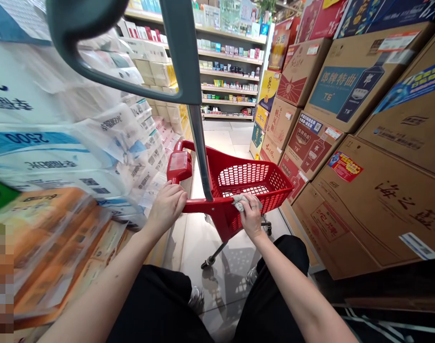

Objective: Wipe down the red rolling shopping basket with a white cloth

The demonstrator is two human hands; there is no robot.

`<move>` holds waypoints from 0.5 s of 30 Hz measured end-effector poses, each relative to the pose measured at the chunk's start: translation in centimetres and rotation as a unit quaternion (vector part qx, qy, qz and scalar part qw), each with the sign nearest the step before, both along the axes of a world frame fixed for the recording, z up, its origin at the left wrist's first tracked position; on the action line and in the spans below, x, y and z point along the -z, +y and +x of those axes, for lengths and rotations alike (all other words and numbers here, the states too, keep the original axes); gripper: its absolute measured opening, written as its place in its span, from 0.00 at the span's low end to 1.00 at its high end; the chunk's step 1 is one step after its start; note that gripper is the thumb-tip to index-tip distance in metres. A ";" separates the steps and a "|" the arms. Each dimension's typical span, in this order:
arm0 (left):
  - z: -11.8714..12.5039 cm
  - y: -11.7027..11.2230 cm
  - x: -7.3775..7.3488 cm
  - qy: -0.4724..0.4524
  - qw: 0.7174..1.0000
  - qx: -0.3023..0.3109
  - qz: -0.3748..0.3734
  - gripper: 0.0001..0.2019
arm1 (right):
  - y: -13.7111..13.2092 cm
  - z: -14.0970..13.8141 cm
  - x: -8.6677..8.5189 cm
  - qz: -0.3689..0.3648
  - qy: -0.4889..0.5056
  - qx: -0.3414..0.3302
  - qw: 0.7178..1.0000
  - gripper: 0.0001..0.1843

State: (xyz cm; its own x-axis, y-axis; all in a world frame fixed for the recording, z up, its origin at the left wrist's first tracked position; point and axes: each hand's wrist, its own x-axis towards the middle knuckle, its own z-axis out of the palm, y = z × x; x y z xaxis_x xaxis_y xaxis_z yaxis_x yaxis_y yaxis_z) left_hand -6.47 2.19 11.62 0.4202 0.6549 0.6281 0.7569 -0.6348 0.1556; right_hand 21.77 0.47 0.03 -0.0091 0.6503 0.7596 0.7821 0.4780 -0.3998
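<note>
A red plastic shopping basket on wheels [271, 183] stands on the tiled aisle floor in front of my knees. Its grey pull handle [182, 57] rises up past the camera on a metal rod. My left hand [166, 206] rests on the near left rim of the basket, fingers curled over the edge. My right hand [251, 215] presses a small grey-white cloth [240, 201] against the near rim, fingers closed on it. The inside of the basket shows nothing in it.
Stacked packs of tissue and paper goods [60, 157] line the left side. Large cardboard cartons [363, 143] are piled along the right. Shelves of small goods [232, 71] stand at the far end of the narrow aisle.
</note>
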 end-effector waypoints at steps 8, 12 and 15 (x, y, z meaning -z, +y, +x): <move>0.8 -0.3 0.3 -0.012 1.000 -0.019 -0.001 0.12 | -1.3 -3.7 -2.2 -0.017 0.060 0.000 0.998 0.12; 0.8 -0.8 0.5 -0.033 0.999 -0.014 -0.025 0.12 | -2.1 -4.2 -3.3 -0.034 0.085 -0.009 0.996 0.11; 0.8 -0.9 0.6 -0.060 0.997 -0.013 -0.039 0.10 | -2.8 -4.8 -4.8 -0.040 0.156 -0.035 0.986 0.11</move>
State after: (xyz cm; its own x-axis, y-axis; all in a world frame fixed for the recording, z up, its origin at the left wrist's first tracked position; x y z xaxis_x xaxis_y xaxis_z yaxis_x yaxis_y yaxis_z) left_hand -5.72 1.32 11.07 0.3266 0.7138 0.6195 0.7464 -0.5969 0.2943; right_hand 16.95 -2.34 4.79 0.1695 0.7147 0.6786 0.5816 0.4834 -0.6543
